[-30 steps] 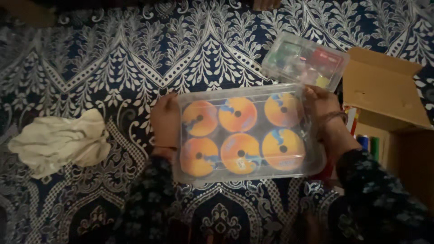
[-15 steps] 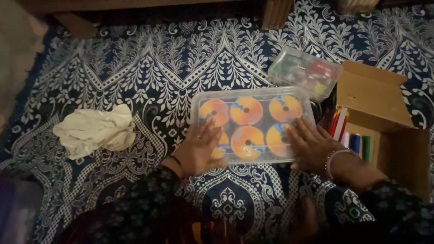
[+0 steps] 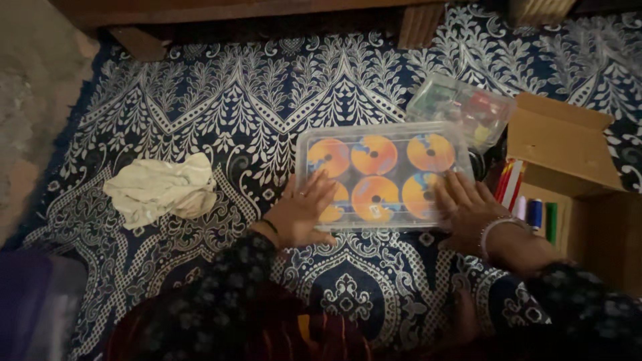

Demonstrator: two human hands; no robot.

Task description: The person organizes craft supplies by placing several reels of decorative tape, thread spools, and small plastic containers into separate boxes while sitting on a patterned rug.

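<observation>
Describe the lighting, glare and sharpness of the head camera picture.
Head view: dim, warm light, with the lower edge and the dark sleeves nearly lost in shadow; faint glare on the lid of the clear plastic box softens the orange discs beneath; left hand and right hand are slightly soft; the cardboard box is the brightest area; the white cloth lacks detail.

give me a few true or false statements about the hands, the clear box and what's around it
1. Both hands press flat on the clear box. True: left hand, right hand.
2. The box shows six orange discs. True.
3. The cloth lies on the box. False: it lies on the rug, apart to the left.
4. The cardboard box is left of the clear box. False: it is on the right.
5. The left hand holds a marker. False: markers sit by the cardboard box.
</observation>
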